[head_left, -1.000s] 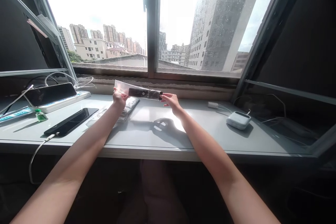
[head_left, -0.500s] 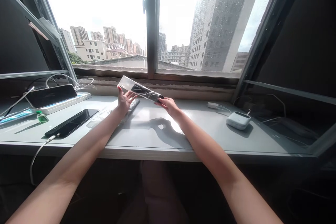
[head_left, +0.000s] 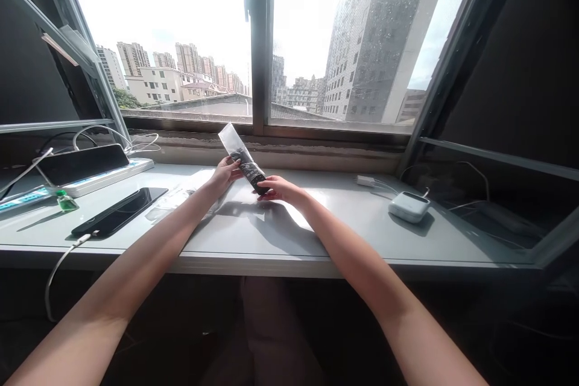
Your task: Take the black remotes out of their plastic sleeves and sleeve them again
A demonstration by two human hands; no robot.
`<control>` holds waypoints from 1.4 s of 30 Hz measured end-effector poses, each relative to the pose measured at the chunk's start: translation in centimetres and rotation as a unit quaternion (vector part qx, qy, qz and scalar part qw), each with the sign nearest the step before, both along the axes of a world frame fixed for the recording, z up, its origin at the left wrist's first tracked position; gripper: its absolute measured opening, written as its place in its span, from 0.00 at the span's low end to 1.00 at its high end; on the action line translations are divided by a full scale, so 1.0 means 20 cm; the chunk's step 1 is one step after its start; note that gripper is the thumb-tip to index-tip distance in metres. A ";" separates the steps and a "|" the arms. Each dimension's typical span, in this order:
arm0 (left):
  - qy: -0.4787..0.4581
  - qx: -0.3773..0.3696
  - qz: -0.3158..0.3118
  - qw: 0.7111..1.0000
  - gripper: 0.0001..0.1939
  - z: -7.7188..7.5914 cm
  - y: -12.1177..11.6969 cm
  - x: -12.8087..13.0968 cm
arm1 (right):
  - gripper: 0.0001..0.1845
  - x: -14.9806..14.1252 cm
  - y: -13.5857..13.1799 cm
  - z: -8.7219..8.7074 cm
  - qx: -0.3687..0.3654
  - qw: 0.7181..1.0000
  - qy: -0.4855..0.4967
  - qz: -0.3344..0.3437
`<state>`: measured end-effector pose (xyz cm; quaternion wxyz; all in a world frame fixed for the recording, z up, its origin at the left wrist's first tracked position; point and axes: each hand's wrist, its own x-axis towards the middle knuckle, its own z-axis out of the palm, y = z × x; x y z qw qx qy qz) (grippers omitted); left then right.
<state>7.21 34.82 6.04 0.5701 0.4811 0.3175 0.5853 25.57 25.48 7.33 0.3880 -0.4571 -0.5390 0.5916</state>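
Note:
A black remote control point(head_left: 248, 170) with buttons is partly inside a clear plastic sleeve point(head_left: 231, 136), whose loose end sticks out at the top. It is held at a slant above the desk, lower end to the right. My left hand point(head_left: 226, 174) is closed on its left edge near the middle. With thumb and fingers, my right hand point(head_left: 281, 188) grips the lower end. Crumpled clear plastic packaging point(head_left: 168, 204) lies on the desk, partly hidden behind my left forearm.
The white desk point(head_left: 362, 241) stands below a window. At left are a charging phone point(head_left: 120, 214), another phone point(head_left: 85, 164) propped on a power strip point(head_left: 140, 165), and a small green bottle point(head_left: 66, 201). At right are a white box-shaped device point(head_left: 409, 207) and a white plug point(head_left: 365, 180).
The remote control has tilted steeper, and its lower end has come down and left. My left hand has moved from the sleeve's empty end and closed on the remote's side.

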 end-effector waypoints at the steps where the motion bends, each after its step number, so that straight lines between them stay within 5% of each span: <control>1: 0.008 0.003 -0.001 1.000 0.11 0.00 -0.01 0.00 | 0.05 0.00 0.00 0.00 0.002 1.000 -0.024 0.008; 10: 0.012 -0.023 0.157 0.987 0.03 0.04 0.03 -0.09 | 0.07 0.08 0.01 -0.01 0.033 0.970 -0.108 0.215; 18: -0.047 -0.077 0.267 0.959 0.19 0.05 0.11 -0.22 | 0.20 0.16 0.04 -0.04 0.060 0.932 -0.047 0.353; 22: -0.014 -0.068 0.209 0.976 0.34 0.03 0.12 -0.20 | 0.22 0.16 0.04 -0.04 0.078 0.953 0.046 0.290; 26: 0.106 0.016 0.060 0.992 0.44 -0.01 0.09 -0.12 | 0.25 0.14 0.06 -0.02 0.095 0.982 0.130 0.103; 29: 0.252 0.083 -0.006 0.964 0.34 -0.05 0.04 -0.04 | 0.27 0.13 0.10 -0.02 0.052 0.994 0.055 -0.073; 32: 0.385 0.122 -0.011 0.915 0.19 -0.08 0.00 0.02 | 0.22 0.15 0.15 -0.03 0.012 0.983 -0.068 -0.170; 37: 0.519 0.187 0.060 0.832 0.11 -0.10 0.00 0.02 | 0.21 0.19 0.19 -0.08 -0.001 0.973 -0.150 -0.177; 42: 0.527 0.222 -0.013 0.820 0.19 -0.13 0.01 0.03 | 0.19 0.17 0.17 -0.10 0.034 0.968 -0.209 -0.133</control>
